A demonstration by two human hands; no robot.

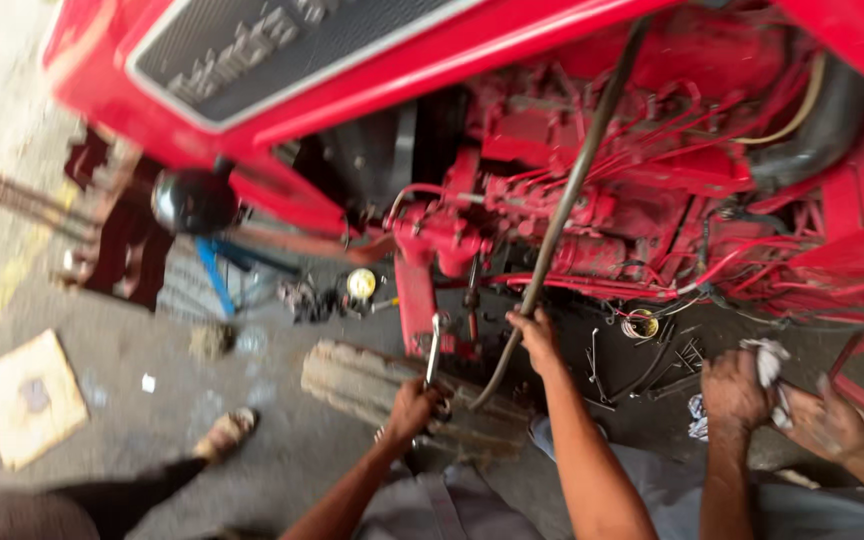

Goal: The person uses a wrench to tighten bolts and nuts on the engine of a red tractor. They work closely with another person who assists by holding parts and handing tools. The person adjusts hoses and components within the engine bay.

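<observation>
Two hands of the person wearing the camera are up against the red tractor engine (592, 200), and two more belong to someone beside them. Farthest to the left of the hands, a flat piece of tan cardboard (30, 398) lies on the grey concrete floor (152, 440), with a sandalled foot (224, 432) of a bystander nearer in. The left hand (412, 408) is clenched around the lower end of a shiny steel spanner (434, 350), whose head reaches up to a fitting on the red casting just above the knuckles. That tool looks stiff and hard, likely slick with oil, so a grip low on the shaft gives the most leverage. Just right of it, the right hand (534, 335) is closed on a long, dull grey metal pipe (572, 180) that rises from the fingers diagonally across the engine. It seems rigid and fairly heavy, best held near its lower bend. Further right, a co-worker's two hands (782, 400) knead a grubby white rag (767, 365).
</observation>
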